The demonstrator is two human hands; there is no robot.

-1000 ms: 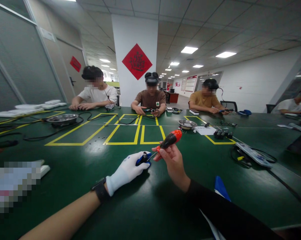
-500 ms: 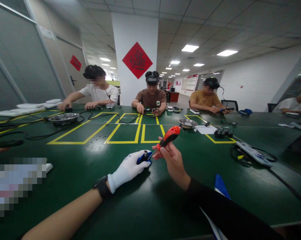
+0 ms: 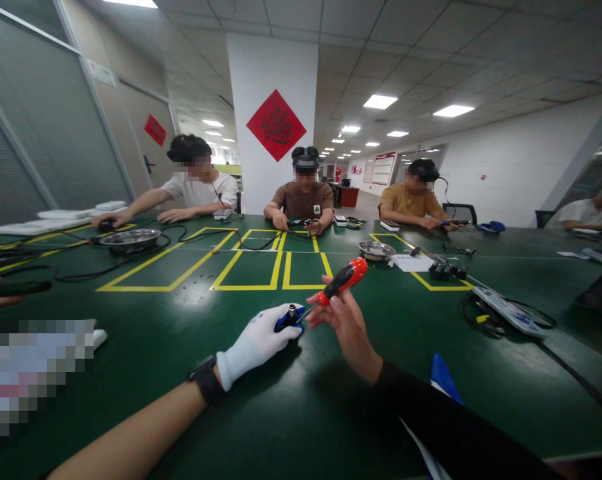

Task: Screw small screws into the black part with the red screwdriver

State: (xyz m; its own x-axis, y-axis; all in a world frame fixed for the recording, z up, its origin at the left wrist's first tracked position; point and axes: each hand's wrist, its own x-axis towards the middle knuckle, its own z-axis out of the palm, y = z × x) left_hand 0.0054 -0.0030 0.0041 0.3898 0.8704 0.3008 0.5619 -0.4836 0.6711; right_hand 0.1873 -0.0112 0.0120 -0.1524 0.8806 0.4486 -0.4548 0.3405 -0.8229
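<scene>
Over the green table (image 3: 281,420), the driver (image 3: 343,279) has rolled in the right hand (image 3: 351,327) since half a second ago; more black faces me now, so it's probably getting twisted. Left hand (image 3: 263,331) hasn't really budged: white knit glove, blue coating, clasping a black part (image 3: 293,313) with a shiny round metal end. Bare right hand lightly pinches the chunky red-and-black handle. Thin metal shaft (image 3: 311,310) points at the part; can't tell if it's seated.
</scene>
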